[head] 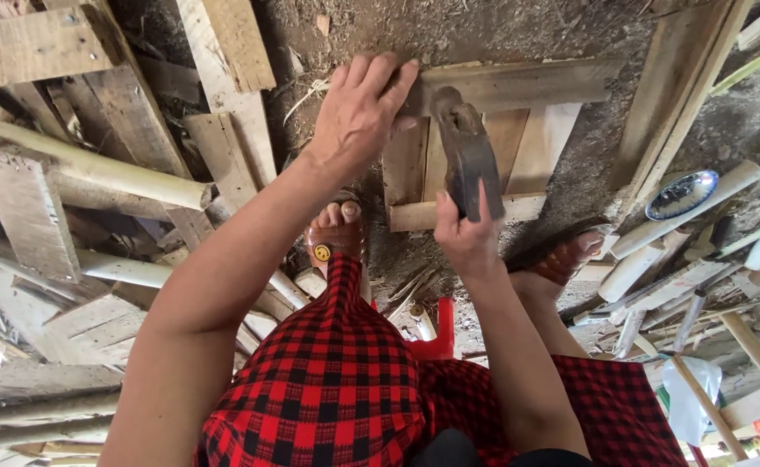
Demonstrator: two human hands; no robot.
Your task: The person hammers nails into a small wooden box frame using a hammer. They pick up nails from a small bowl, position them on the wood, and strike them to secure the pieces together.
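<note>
The head camera looks straight down at a person seated over a dirt floor (484, 26).

**Left hand.** The left hand (358, 108) lies palm down on the upper left corner of a wooden frame (518, 82). The fingers (380, 73) are extended and close together, with the tips curling over the top board's far edge. The hand presses on the wood and grips nothing else.

**Right hand.** The right hand (462, 233) is closed around the lower part of a hatchet (466, 156). Thumb and fingers wrap the handle, so the handle itself is hidden. The dark, worn metal head points away from the person and sits over the middle of the frame, just right of the left hand. The view does not show whether the head touches the wood.

**Frame.** The wooden frame lies flat on the ground in front of the person. It consists of a long top board, several short upright slats and a lower cross board (475, 212). The right hand overlaps the lower cross board.

**Person.** A red-and-black checked garment (337, 380) covers the knees. The left foot (337, 229), in a brown sandal, rests just below the frame's left side. The right foot (562, 255), also in a sandal, rests at its lower right corner.

**Surroundings.** Loose planks (129, 112) and pale stripped poles (95, 164) are piled at the left. More cut sticks (683, 216) lie at the right, near a blue-and-white dish (681, 194). A red object (436, 333) stands between the knees.
</note>
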